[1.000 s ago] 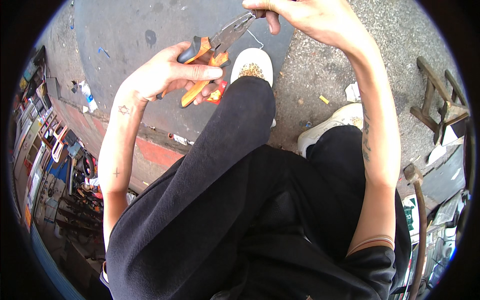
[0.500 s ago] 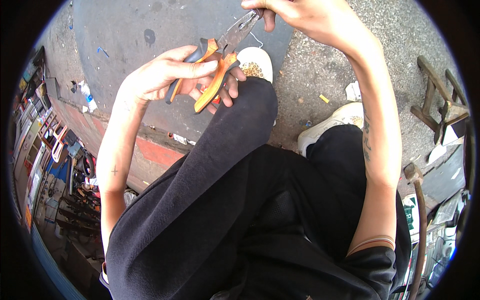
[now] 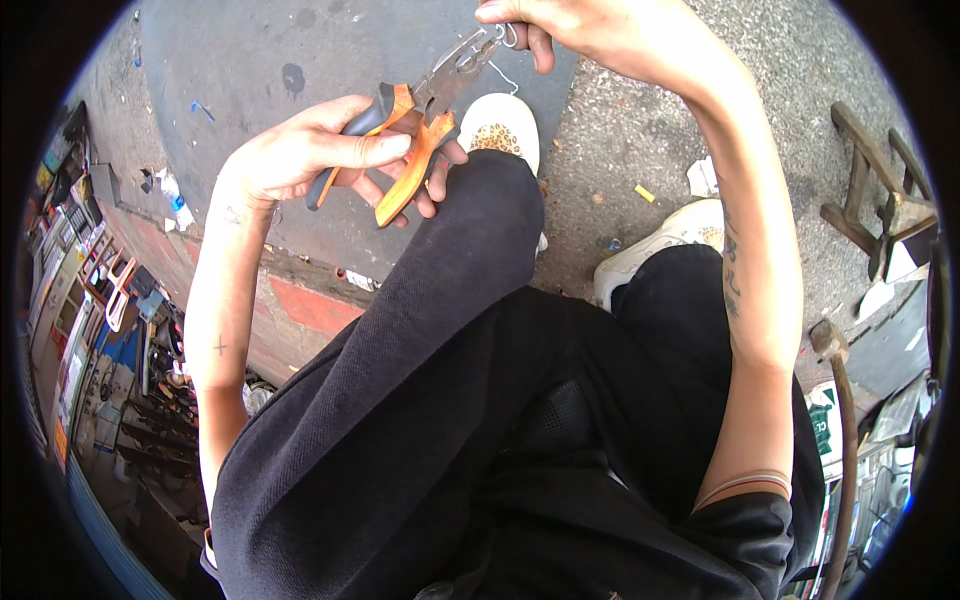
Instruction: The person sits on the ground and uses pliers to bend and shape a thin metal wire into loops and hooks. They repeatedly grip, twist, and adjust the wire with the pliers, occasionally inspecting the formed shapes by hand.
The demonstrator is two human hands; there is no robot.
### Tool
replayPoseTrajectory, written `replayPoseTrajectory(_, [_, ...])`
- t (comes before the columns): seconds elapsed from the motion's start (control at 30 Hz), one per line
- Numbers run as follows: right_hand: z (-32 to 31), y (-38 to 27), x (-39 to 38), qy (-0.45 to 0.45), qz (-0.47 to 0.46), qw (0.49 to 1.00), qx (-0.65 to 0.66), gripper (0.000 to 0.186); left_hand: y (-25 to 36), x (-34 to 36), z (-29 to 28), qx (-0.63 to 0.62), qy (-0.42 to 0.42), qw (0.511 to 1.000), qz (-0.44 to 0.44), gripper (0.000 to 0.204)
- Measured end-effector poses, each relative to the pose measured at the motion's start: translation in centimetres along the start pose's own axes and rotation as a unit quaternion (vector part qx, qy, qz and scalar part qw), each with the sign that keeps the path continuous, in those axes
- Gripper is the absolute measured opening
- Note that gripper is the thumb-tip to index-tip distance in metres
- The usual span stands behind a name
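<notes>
My left hand [image 3: 305, 150] is wrapped round the orange and black handles of a pair of pliers [image 3: 440, 92], which stand apart. The metal jaws point up and to the right. At their tips is a small bent silver wire [image 3: 508, 36], curled into a loop. My right hand [image 3: 590, 35] pinches this wire at the top edge of the view; part of it is hidden by the fingers. On the dark mat [image 3: 370, 50] below the jaws lies a thin, pale bent piece [image 3: 504, 77]. My knee is just below the pliers.
A wooden stool frame [image 3: 880, 195] stands at the right, with a long-handled hammer [image 3: 838, 400] nearer me. Tools and clutter [image 3: 140, 370] fill the left side. A yellow scrap [image 3: 644, 193], white paper [image 3: 703, 177] and a plastic bottle [image 3: 176, 200] lie on the ground.
My left hand and the pliers have shifted slightly left. The looped wire now shows between the jaw tips and my right fingers, which have moved slightly left.
</notes>
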State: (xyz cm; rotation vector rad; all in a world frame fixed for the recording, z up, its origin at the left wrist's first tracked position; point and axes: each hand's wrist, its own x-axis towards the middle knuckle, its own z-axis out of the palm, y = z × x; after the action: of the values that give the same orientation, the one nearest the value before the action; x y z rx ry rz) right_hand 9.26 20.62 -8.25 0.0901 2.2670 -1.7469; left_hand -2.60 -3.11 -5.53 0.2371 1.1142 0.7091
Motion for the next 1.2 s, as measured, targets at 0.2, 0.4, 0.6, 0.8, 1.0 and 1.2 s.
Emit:
replayPoseTrajectory(0.2, [-0.1, -0.1, 0.0, 0.002, -0.016, 1.0, -0.003, 0.022, 0.1, -0.1, -0.4, 0.042, 0.004, 0.999, -0.031, 0.06])
replayPoseTrajectory(0.4, [-0.4, -0.7, -0.4, -0.025, -0.035, 0.998, -0.042, 0.021, 0.2, 0.0, -0.2, 0.019, 0.001, 0.999, -0.037, 0.061])
replayPoseTrajectory(0.6, [-0.4, -0.7, -0.2, -0.022, -0.065, 0.997, -0.041, 0.02, -0.1, 0.2, -0.5, -0.018, -0.056, 0.998, -0.021, 0.061])
replayPoseTrajectory(0.8, [-0.2, -0.5, -0.2, 0.01, -0.11, 0.993, -0.042, 0.018, -0.6, 0.2, -0.6, -0.072, -0.075, 0.995, 0.0, 0.06])
replayPoseTrajectory(1.0, [-1.1, -0.7, -0.2, -0.015, -0.081, 0.997, 0.008, 0.017, -0.3, 0.2, -0.4, -0.077, -0.064, 0.995, -0.007, 0.059])
replayPoseTrajectory(1.2, [-0.4, -1.0, -0.6, 0.018, -0.092, 0.995, -0.038, 0.018, -0.1, 0.0, -0.4, -0.064, -0.063, 0.996, -0.014, 0.059])
